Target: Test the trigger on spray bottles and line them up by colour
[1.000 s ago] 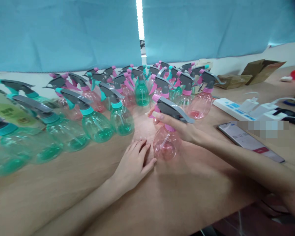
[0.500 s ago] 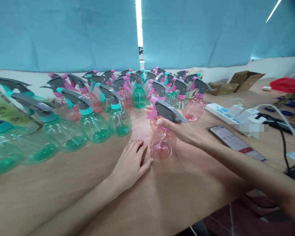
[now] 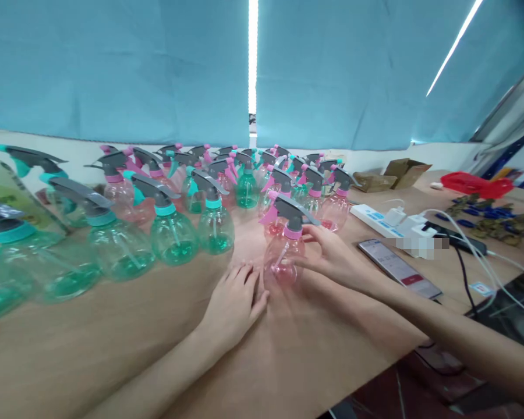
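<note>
A pink spray bottle (image 3: 283,256) with a grey and pink trigger head stands upright in front of me. Around its right side and neck curve the fingers of my right hand (image 3: 332,253), with the thumb low on the body. My left hand (image 3: 233,299) lies flat on the table just left of this bottle, fingers spread a little and nothing in it. Green spray bottles (image 3: 173,238) stand in a row on the left. Behind them are several more pink and green ones, such as a green bottle (image 3: 247,189) at the middle back.
At the right lie a phone (image 3: 399,269) and a white power strip (image 3: 371,220) with plugs and cables. Farther back are an open cardboard box (image 3: 404,171), a red plastic bag (image 3: 475,184) and blue-handled items (image 3: 484,215). The wooden table (image 3: 262,361) ends at the lower right.
My right hand has moved from the bottle's trigger head down to its neck and body. My left hand stays on the table. The camera view has tilted up and turned slightly.
</note>
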The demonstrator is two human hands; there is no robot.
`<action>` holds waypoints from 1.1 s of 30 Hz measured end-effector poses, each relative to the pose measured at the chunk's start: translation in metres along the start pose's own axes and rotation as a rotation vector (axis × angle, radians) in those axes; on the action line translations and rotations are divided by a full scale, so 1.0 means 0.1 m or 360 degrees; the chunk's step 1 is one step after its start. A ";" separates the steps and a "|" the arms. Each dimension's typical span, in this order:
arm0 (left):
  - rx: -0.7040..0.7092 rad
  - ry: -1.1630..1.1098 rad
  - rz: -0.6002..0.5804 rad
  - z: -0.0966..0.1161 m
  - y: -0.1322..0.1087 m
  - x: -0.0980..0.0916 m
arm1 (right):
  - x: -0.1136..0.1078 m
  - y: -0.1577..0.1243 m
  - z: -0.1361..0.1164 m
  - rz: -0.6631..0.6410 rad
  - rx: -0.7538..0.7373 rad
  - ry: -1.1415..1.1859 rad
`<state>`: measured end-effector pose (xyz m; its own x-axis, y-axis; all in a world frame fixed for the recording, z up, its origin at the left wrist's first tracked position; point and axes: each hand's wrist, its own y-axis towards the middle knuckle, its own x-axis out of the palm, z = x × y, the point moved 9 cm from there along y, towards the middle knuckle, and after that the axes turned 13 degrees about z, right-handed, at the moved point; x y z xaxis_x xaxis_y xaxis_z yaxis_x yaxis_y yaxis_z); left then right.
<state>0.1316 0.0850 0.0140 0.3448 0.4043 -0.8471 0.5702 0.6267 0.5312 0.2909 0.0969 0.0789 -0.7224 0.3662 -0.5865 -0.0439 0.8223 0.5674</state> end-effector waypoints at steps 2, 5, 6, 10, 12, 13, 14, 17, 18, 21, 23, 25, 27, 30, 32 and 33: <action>-0.0018 0.0030 0.0008 -0.01 -0.01 -0.01 | 0.06 0.11 -0.04 0.0048 -0.0039 -0.0119; -0.0031 0.0049 0.0049 -0.02 -0.02 -0.04 | 0.20 0.30 -0.10 0.0091 -0.0065 -0.0205; -0.0031 0.0050 0.0063 -0.02 -0.03 -0.04 | 0.26 0.36 -0.11 0.0102 -0.0074 -0.0239; -0.0028 0.0052 0.0094 -0.03 -0.05 -0.04 | 0.46 0.57 -0.16 0.0129 -0.0107 -0.0309; -0.0030 0.0062 0.0098 -0.04 -0.05 -0.03 | 0.52 0.65 -0.15 0.0163 -0.0085 -0.0348; -0.0030 0.0067 0.0097 -0.04 -0.05 -0.03 | 0.54 0.69 -0.15 0.0177 -0.0071 -0.0371; -0.0029 0.0071 0.0095 -0.04 -0.05 -0.02 | 0.56 0.72 -0.15 0.0180 -0.0057 -0.0395; -0.0029 0.0069 0.0090 -0.04 -0.05 -0.01 | 0.64 0.81 -0.13 0.0143 -0.0006 -0.0433; -0.0029 0.0065 0.0090 -0.04 -0.05 -0.01 | 0.66 0.83 -0.13 0.0131 0.0010 -0.0435; -0.0025 0.0055 0.0086 -0.04 -0.05 -0.01 | 0.70 0.89 -0.14 0.0122 0.0027 -0.0425; -0.0027 0.0061 0.0079 -0.04 -0.05 0.00 | 0.71 0.90 -0.14 0.0121 0.0023 -0.0414; -0.0031 0.0069 0.0072 -0.05 -0.05 0.00 | 0.68 0.89 -0.15 0.0154 -0.0022 -0.0356; -0.0032 0.0071 0.0067 -0.05 -0.04 -0.01 | 0.57 0.85 -0.15 0.0226 -0.0100 -0.0217; -0.0018 0.0060 0.0070 -0.04 -0.04 -0.02 | 0.30 0.77 -0.04 0.0372 -0.0112 0.0022; -0.0005 0.0053 0.0085 -0.04 -0.03 -0.03 | 0.10 0.73 0.13 0.0473 -0.0020 0.0029; 0.0003 0.0052 0.0099 -0.04 -0.04 -0.03 | 0.02 0.72 0.21 0.0504 0.0031 0.0001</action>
<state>0.1252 0.0845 0.0149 0.3552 0.4636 -0.8118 0.5499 0.5986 0.5825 0.3007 0.1662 0.1059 -0.6988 0.6048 -0.3820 0.1963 0.6756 0.7107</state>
